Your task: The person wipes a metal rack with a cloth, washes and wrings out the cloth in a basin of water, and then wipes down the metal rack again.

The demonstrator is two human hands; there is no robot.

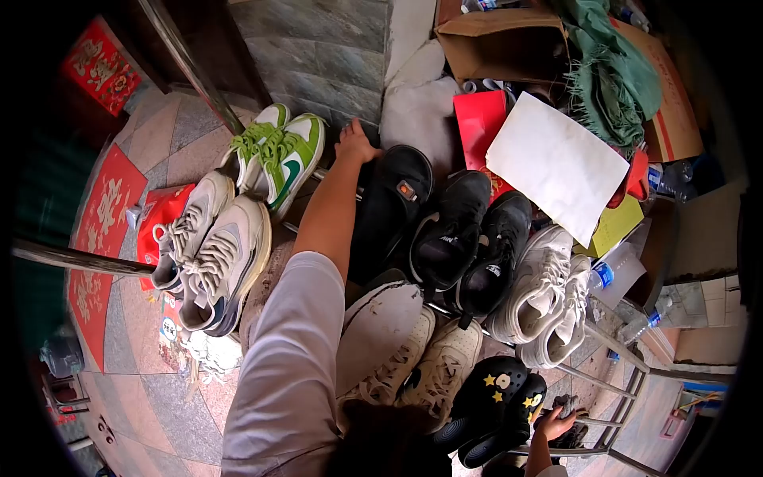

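My left hand (356, 145) reaches across the metal shoe rack with its fingers spread, beside the grey tiled wall. It is between the green-and-white sneakers (292, 159) and a black slip-on shoe (400, 187); whether it touches the rack is unclear. My right hand (548, 427), low at the right, is closed on a small grey crumpled cloth (566, 405). Black clogs (497, 389) with star charms are close to it on the left. Black sneakers (453, 226), white sneakers (548, 298) and cream shoes (441, 366) stand along the rack.
Chunky beige sneakers (230, 254) sit at the rack's left part. Behind the shoes are a white sheet (556, 163), a red paper (479, 123), a cardboard box (501, 48) and a green cloth (608, 71). A metal rail (179, 60) rises at upper left. Red paper (103, 246) lies on the tiled floor.
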